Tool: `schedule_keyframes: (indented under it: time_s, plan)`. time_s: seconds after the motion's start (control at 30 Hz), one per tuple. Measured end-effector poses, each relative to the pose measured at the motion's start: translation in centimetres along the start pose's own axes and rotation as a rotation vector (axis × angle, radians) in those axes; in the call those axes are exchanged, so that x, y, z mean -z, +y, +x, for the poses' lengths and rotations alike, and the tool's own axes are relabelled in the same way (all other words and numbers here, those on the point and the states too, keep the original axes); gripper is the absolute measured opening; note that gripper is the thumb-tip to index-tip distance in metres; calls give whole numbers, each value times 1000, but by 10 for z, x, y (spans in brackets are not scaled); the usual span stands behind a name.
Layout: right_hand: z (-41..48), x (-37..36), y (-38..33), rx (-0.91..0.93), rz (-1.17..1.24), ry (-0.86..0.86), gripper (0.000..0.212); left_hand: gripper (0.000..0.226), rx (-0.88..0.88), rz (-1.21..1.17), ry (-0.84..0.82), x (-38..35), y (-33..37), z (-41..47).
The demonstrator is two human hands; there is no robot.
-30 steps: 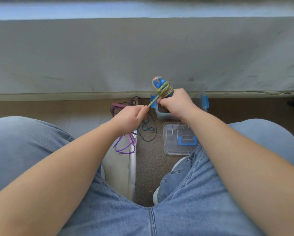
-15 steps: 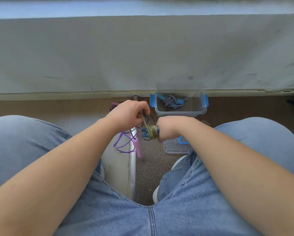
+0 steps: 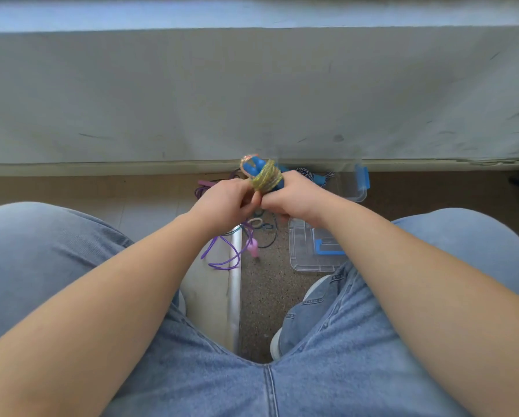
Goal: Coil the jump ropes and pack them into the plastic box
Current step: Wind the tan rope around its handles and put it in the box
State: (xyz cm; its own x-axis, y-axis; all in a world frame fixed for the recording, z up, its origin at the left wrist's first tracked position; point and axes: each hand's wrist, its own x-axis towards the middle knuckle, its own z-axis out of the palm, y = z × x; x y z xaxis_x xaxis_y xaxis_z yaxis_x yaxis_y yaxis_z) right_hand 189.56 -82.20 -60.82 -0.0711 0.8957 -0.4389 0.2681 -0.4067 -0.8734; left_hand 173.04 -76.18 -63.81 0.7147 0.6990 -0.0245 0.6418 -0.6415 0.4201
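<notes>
A yellow-green jump rope [image 3: 266,177] is wound tightly round its blue handles, which stick up past the coil. My right hand [image 3: 294,197] grips the handles below the coil. My left hand [image 3: 225,203] pinches the rope's end right beside it, knuckles touching. Behind my right hand stands the clear plastic box [image 3: 353,188] with blue latches; a striped blue-and-white rope [image 3: 313,175] lies inside. On the floor below my hands lie a purple rope [image 3: 225,254] with a pink handle and a dark rope [image 3: 268,234].
The box's clear lid [image 3: 307,251] with a blue handle lies on the speckled floor by my right knee. A white metal bar [image 3: 234,284] runs between my legs. A grey wall rises just behind the box.
Both hands rose from low over the floor back up in front of the box. The coil points upward again, and my left hand has closed in against the right.
</notes>
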Motion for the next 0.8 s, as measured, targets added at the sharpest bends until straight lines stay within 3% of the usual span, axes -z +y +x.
schedule_keyframes:
  time_s: [0.1, 0.17, 0.33, 0.47, 0.53, 0.7, 0.8]
  plan:
    - [10, 5, 6, -15, -127, 251, 9, 18, 69, -94, -38, -2, -3, 2]
    - [17, 4, 12, -50, -224, 354, 15, 21, 87, -164, -91, -3, -2, 2]
    - [20, 1, 16, -188, -509, 491, 16, 29, 115, -281, -272, -2, 3, 2]
    - [15, -2, 14, -223, -679, 513, 20, 34, 102, -292, -316, 0, 7, 2]
    - [16, 0, 13, -151, -550, 430, 18, 33, 110, -303, -314, 3, 7, 1]
    - [4, 6, 1, -85, 245, 52, 13, 33, 113, -315, -233, 8, 9, 2]
    - [2, 4, 0, -81, 327, 20, 13, 27, 132, -296, -239, 8, 11, 4]
